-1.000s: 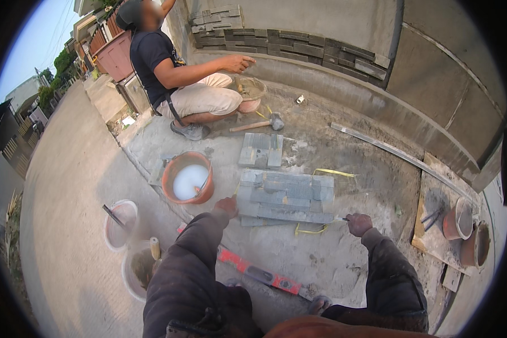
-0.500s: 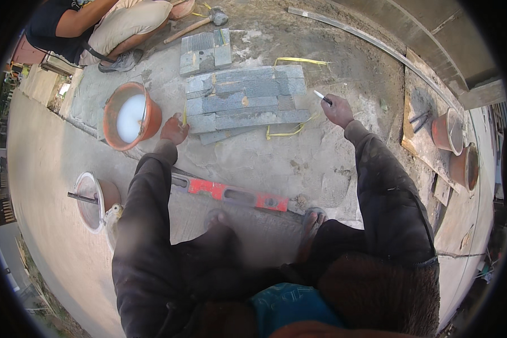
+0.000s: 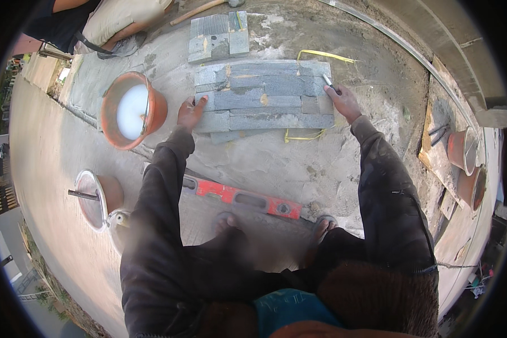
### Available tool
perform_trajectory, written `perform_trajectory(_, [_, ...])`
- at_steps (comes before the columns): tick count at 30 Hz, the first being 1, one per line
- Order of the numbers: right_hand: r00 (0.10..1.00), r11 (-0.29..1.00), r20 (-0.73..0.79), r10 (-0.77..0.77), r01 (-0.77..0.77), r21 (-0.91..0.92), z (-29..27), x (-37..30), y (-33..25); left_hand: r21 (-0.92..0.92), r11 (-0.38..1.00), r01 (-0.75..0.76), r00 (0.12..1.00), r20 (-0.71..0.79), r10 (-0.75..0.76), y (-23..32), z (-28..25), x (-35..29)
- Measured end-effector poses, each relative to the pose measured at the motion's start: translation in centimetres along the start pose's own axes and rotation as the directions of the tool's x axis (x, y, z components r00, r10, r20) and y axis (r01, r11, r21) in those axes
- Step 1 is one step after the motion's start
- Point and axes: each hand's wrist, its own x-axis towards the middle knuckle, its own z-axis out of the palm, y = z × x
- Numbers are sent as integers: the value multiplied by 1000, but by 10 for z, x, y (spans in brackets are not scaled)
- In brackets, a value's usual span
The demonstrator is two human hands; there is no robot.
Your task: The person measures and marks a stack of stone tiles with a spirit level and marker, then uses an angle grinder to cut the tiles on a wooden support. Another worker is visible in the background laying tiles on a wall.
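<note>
Grey stone tiles with mesh backing [image 3: 242, 98] lie in a low stack on the rough ground in front of me. My left hand [image 3: 190, 114] grips the stack's left edge, thumb on top; its other fingers are partly hidden. At the right edge, my right hand [image 3: 346, 104] is closed around a black and white marker pen [image 3: 328, 81] and touches the tile's side. Lower pieces stick out askew beneath the near edge. Yellow strapping [image 3: 305, 136] pokes out at the near right, and another yellow strap [image 3: 327, 55] lies behind the stack.
Left of the stack stands an orange bucket [image 3: 160, 112] holding whitish liquid; another bucket [image 3: 112, 194] is nearer. A red spirit level [image 3: 214, 190] lies before my feet. A smaller tile stack [image 3: 218, 46], a hammer [image 3: 205, 10] and a crouching person [image 3: 118, 22] are beyond. Buckets [image 3: 459, 147] stand right.
Both hands have come onto the tile's ends, the right one moving in with the marker pen. The strips that lay staggered at the right now sit nearly flush. The view has shifted slightly.
</note>
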Motion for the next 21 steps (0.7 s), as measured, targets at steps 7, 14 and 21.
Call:
perform_trajectory(7, [998,998,-56,-13,10,-70,5,-1,-6,-58,998,3,999,-39,-5,2,5,3])
perform_trajectory(14, [975,970,152,163,-186,157,1,2,-23,-11,997,78,970,-228,-78,-14,17,11])
perform_trajectory(21, [963,944,243,120,-186,271,-15,-26,-9,-262,955,141,976,-127,-179,-3,17,-27])
